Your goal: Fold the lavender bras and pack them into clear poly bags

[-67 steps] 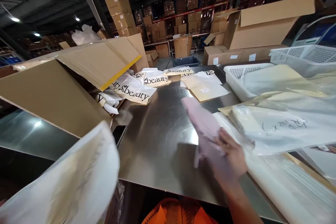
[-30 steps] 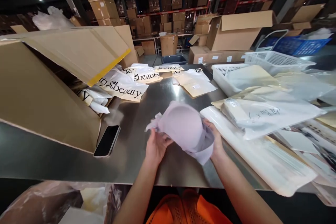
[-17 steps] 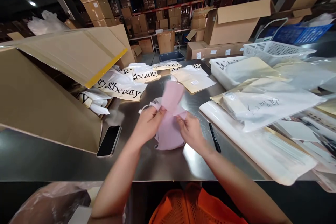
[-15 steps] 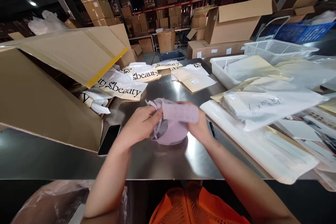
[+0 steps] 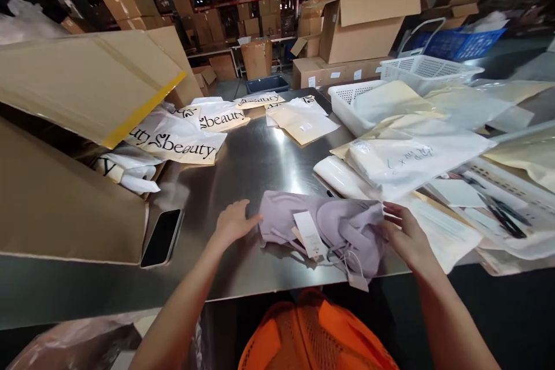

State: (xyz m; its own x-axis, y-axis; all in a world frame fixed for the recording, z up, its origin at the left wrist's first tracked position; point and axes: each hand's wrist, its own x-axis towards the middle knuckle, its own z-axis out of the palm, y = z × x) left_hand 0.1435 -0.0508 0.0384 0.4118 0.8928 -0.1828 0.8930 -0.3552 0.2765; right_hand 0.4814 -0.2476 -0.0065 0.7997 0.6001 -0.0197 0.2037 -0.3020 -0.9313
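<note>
A lilac bra (image 5: 347, 222) lies stretched sideways on the steel table, its cups and thin straps bunched toward the right. A white paper tag (image 5: 309, 234) rests on its middle, and a smaller tag (image 5: 358, 280) dangles on a string over the table's front edge. My left hand (image 5: 234, 222) is beside the bra's left end, fingers spread, thumb tip at the fabric. At the other end, the fingers and thumb of my right hand (image 5: 403, 234) close on the bra's edge.
A phone (image 5: 161, 237) lies left of my left arm, beside a large open carton (image 5: 65, 196). Printed mailer bags (image 5: 186, 144) spread across the back left. On the right, plastic packets (image 5: 416, 153) lie over a white roll (image 5: 342, 176) and near a white basket (image 5: 347, 98).
The bra has gone from a folded bundle held between both hands to lying spread on the table, farther right. My left hand has let go, and the tags now show.
</note>
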